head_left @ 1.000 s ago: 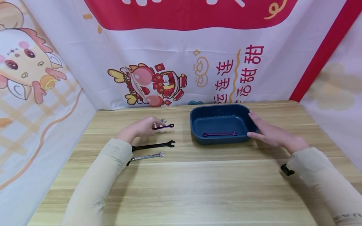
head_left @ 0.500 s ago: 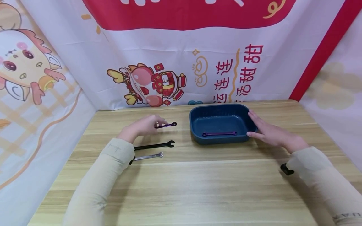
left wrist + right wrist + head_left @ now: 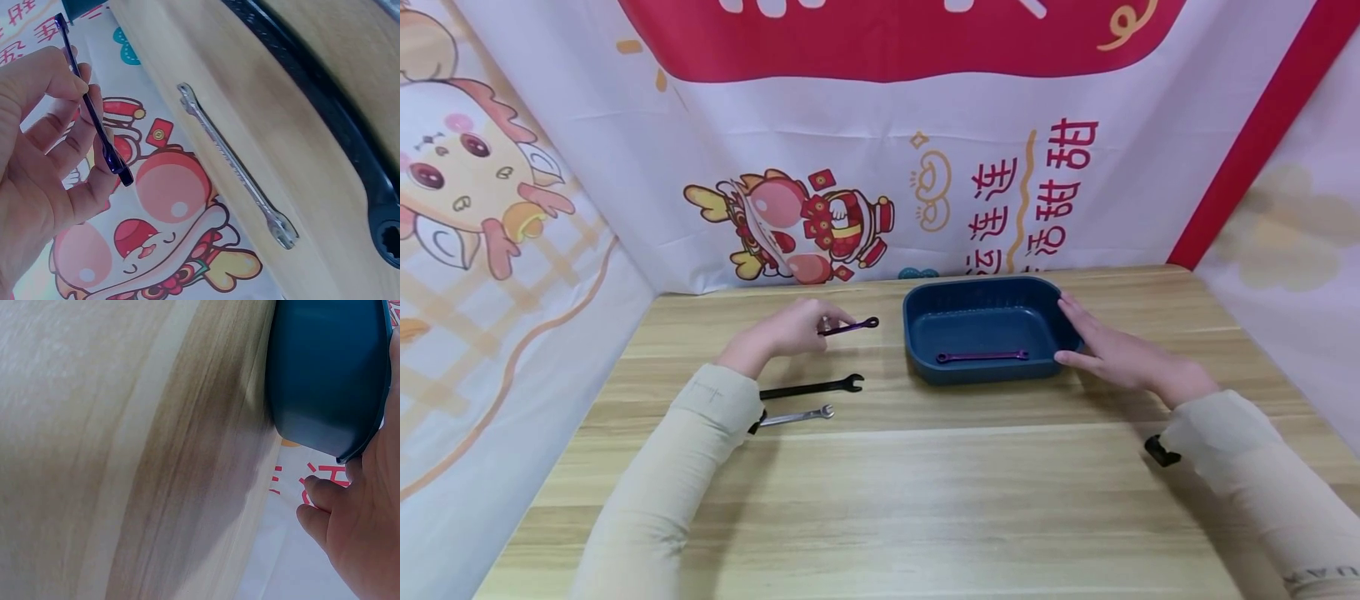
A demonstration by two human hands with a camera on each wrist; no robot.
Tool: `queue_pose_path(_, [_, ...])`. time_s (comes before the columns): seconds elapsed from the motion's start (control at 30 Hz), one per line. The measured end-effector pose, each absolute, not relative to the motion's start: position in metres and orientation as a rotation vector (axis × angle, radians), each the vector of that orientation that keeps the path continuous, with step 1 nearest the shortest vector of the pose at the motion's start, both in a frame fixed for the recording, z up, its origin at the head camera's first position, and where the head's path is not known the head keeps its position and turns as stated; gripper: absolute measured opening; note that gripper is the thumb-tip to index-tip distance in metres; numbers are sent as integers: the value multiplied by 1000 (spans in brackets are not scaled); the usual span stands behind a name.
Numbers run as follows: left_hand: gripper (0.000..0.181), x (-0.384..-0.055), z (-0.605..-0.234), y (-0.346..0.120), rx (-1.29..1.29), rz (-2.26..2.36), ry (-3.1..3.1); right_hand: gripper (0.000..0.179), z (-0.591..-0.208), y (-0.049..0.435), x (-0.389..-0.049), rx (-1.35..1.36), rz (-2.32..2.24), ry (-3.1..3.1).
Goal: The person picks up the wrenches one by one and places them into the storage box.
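Observation:
My left hand (image 3: 793, 327) pinches a dark purple wrench (image 3: 859, 325) between thumb and fingers, its ring end pointing toward the blue plastic basin (image 3: 992, 373). In the left wrist view that wrench (image 3: 92, 112) is held up off the table. My right hand (image 3: 1123, 357) rests against the basin's right end, fingers extended along it and thumb at the front rim. Inside the basin, near its front wall, lies another purple wrench (image 3: 985, 356). A small silver wrench (image 3: 231, 162) lies on the table beneath my left hand, which hides it in the head view.
On the table, partly behind my left sleeve, lie a black wrench (image 3: 808, 388) and a silver wrench (image 3: 797, 416). The wooden table (image 3: 955, 492) ends at a printed cloth backdrop (image 3: 865, 117), with more cloth at both sides.
My left hand has lifted the purple wrench and carried it a little right toward the basin. My right hand and the basin have stayed in place.

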State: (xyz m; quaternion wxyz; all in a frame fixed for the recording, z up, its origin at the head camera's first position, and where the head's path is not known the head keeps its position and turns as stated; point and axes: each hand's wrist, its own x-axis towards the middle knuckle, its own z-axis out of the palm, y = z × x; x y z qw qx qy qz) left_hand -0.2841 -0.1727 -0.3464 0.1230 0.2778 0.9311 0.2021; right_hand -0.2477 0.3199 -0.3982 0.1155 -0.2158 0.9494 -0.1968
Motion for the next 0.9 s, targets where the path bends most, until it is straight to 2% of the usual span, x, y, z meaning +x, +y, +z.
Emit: queue_pose_path(0.9, [48,-287,-326,-141,913,630,2665,94,-397,319,-246,-641,-598,2777])
